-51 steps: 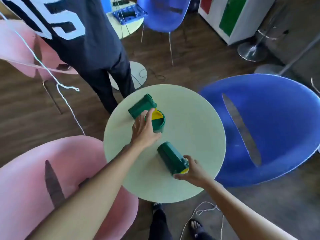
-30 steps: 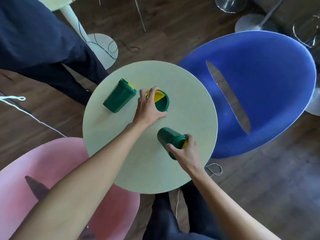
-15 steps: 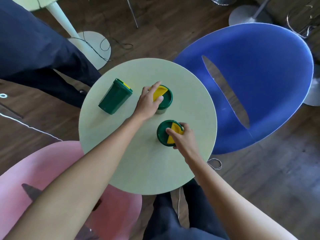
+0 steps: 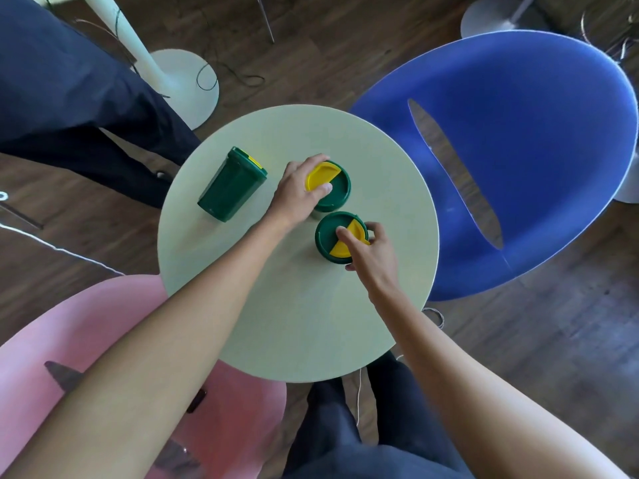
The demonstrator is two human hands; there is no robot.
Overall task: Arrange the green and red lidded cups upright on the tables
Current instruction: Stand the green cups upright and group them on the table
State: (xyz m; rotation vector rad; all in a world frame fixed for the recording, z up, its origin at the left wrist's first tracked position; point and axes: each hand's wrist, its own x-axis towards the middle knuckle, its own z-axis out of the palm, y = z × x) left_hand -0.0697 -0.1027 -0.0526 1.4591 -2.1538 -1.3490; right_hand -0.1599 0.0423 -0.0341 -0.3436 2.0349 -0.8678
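Both cups that lay on their sides under my hands a moment ago now stand upright near the middle of the tabletop [image 4: 262,326], yellow-and-green lids facing up. My left hand [image 4: 297,197] is curled over the far cup [image 4: 333,188], thumb on the lid and fingers around its rim at about 9 o'clock. My right hand [image 4: 371,252] grips the near cup [image 4: 337,236] from its 4 o'clock side, forefinger pressing across the yellow half of the lid. The two cups stand just beside each other, almost touching.

A third cup [image 4: 232,184] lies tipped on its side toward 9 o'clock, well apart from the pair, untouched. No red cup is in view.

Risks, as I judge them: the standing cups are so close that pulling either hand away sideways could knock one into the other and topple both. My left forearm sweeping toward the tipped cup may clip the far cup. The tipped cup could roll toward the tabletop edge if nudged carelessly, near the person's legs [image 4: 86,108] standing at 10 o'clock. Pressing on a lid flap might pop it open.
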